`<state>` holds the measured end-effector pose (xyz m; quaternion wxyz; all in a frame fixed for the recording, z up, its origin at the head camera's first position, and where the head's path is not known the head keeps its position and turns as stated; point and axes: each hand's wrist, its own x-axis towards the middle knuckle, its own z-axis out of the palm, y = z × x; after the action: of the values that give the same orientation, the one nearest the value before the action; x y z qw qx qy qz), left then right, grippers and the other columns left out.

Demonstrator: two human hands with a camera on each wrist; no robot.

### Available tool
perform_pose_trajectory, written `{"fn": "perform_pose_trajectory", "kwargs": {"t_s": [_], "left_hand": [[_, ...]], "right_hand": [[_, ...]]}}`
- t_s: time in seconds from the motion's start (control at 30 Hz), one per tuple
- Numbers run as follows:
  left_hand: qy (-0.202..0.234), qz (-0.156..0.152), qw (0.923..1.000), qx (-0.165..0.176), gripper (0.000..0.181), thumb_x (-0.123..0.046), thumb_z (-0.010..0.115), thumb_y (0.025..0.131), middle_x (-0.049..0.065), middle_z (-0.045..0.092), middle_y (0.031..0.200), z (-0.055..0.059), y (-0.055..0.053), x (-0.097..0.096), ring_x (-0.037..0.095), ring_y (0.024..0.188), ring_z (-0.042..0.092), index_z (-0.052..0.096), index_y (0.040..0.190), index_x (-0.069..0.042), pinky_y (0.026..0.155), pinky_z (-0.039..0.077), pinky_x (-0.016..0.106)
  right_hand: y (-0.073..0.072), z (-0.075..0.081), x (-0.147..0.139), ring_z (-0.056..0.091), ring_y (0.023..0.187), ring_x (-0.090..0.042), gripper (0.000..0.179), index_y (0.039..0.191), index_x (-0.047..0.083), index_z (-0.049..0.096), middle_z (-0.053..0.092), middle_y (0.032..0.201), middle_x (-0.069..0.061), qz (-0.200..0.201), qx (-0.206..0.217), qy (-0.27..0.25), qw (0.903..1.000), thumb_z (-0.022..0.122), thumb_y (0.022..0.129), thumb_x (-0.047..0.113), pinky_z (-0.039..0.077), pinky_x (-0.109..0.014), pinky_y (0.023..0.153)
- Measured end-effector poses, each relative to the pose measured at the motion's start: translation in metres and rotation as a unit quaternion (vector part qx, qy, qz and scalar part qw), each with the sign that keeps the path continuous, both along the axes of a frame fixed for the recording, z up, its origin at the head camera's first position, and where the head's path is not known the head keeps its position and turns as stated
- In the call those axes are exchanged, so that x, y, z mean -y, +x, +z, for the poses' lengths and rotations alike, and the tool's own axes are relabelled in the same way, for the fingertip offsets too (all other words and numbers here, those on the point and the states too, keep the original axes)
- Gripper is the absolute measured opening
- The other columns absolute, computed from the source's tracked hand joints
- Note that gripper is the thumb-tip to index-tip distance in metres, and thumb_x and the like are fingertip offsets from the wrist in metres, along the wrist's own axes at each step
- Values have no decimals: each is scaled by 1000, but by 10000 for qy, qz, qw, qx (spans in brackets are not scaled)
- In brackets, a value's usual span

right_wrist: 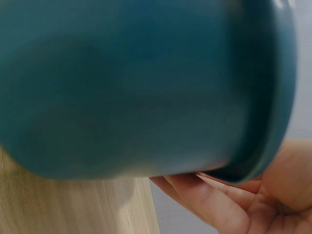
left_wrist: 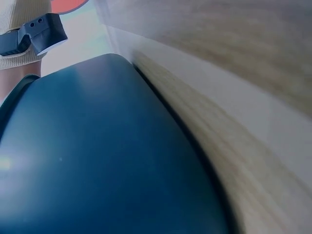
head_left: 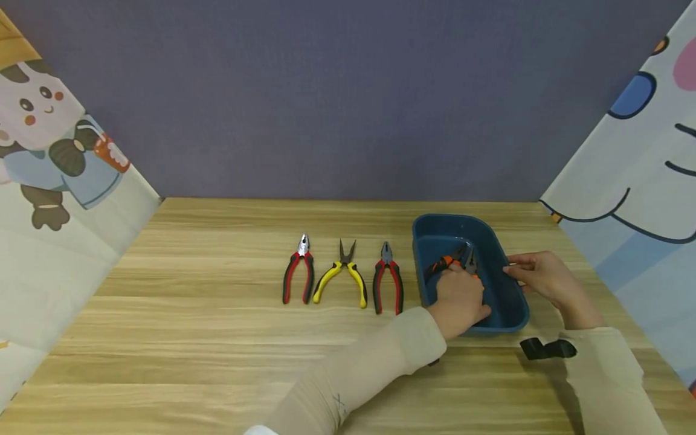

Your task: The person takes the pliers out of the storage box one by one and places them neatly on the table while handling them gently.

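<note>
In the head view, my left hand (head_left: 458, 297) reaches down into a blue plastic bin (head_left: 511, 302), over pliers with orange handles (head_left: 470, 263). Its fingertips are hidden, and I cannot tell whether they grip the handles. A second tool with black and orange handles (head_left: 441, 264) lies beside those fingers in the bin. My right hand (head_left: 544, 279) holds the bin's right rim, thumb at the edge. The right wrist view shows its fingers (right_wrist: 209, 200) tucked under the rim. The bin's outer wall (left_wrist: 107, 146) fills most of the left wrist view, hiding the left hand's fingers.
Left of the bin, a row lies on the wooden table (head_left: 190, 338): red-and-black pliers (head_left: 298, 272), yellow-handled long-nose pliers (head_left: 342, 275) and another red-and-black pair (head_left: 388, 278). A grey-blue panel (head_left: 348, 109) stands behind the table, with printed cloth on both sides.
</note>
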<state>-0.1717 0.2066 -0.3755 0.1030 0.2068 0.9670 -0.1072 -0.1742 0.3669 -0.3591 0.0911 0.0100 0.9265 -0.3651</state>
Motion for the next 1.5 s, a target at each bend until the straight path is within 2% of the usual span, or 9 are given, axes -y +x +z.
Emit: {"fn": "perform_pose_trajectory", "kwargs": {"t_s": [0.2, 0.4, 0.53, 0.67, 0.77, 0.9, 1.0, 1.27, 1.5], "left_hand": [[-3, -13, 9999, -150, 60, -74, 52, 78, -2, 47, 136, -1, 1, -1, 10, 112, 52, 54, 127, -41, 70, 50, 19], [-22, -88, 9999, -99, 63, -74, 52, 78, -2, 45, 139, 0, 0, -1, 13, 119, 49, 54, 129, -37, 78, 50, 19], [45, -49, 10000, -49, 65, -74, 53, 77, -1, 46, 138, 0, -1, 0, 13, 122, 48, 56, 128, -33, 74, 51, 19], [48, -135, 9999, -28, 61, -73, 54, 77, -3, 50, 133, 3, -1, 2, 12, 119, 49, 60, 123, -34, 78, 50, 20], [137, -216, 9997, -21, 54, -71, 57, 77, -9, 56, 123, 5, -2, 3, 9, 111, 52, 63, 117, -35, 82, 47, 20], [230, -260, 9994, 21, 43, -69, 61, 75, -18, 64, 100, 10, -4, 4, 2, 87, 58, 67, 103, -38, 69, 48, 19], [149, -305, 9993, 124, 38, -68, 64, 74, -20, 64, 91, 12, -6, 4, 0, 73, 58, 67, 99, -41, 61, 47, 19], [95, -378, 9984, 408, 38, -65, 67, 73, -19, 64, 91, 15, -8, 6, 1, 65, 58, 66, 102, -41, 55, 47, 19], [270, -334, 9983, 387, 34, -65, 68, 73, -16, 63, 83, 13, -10, 9, 3, 59, 56, 69, 94, -37, 49, 45, 21]], "right_hand": [[0, -1, 0, 61, 102, -40, 53, 130, -19, 40, 50, 123, -37, -17, 33, -19, 10000, 51, 98, 22, 55, -37, 71], [0, -1, 0, 61, 102, -40, 52, 130, -19, 41, 52, 122, -36, -26, 9, -48, 10000, 51, 98, 21, 55, -35, 70], [1, -1, 0, 61, 100, -40, 52, 130, -19, 42, 52, 122, -36, 4, -33, 11, 10000, 51, 98, 21, 55, -36, 70], [1, -1, 0, 61, 100, -41, 53, 130, -18, 42, 51, 123, -36, 40, -37, 38, 10000, 51, 98, 22, 55, -38, 71], [1, -1, -1, 60, 102, -42, 53, 130, -18, 42, 50, 124, -36, 54, -49, 44, 10000, 51, 98, 23, 55, -40, 72], [1, -1, -2, 59, 103, -43, 52, 130, -18, 42, 50, 124, -36, 41, -67, 14, 10000, 51, 98, 23, 55, -41, 72], [1, -1, -2, 59, 104, -43, 52, 130, -18, 42, 51, 123, -36, 34, -64, -2, 10000, 51, 98, 22, 55, -40, 72], [1, -2, -2, 59, 105, -43, 52, 130, -18, 42, 50, 124, -36, 21, -40, 25, 10000, 51, 98, 23, 55, -40, 73], [1, -2, -1, 58, 106, -44, 51, 130, -18, 42, 50, 124, -36, 15, -54, 11, 10000, 50, 98, 22, 55, -37, 72]]}}
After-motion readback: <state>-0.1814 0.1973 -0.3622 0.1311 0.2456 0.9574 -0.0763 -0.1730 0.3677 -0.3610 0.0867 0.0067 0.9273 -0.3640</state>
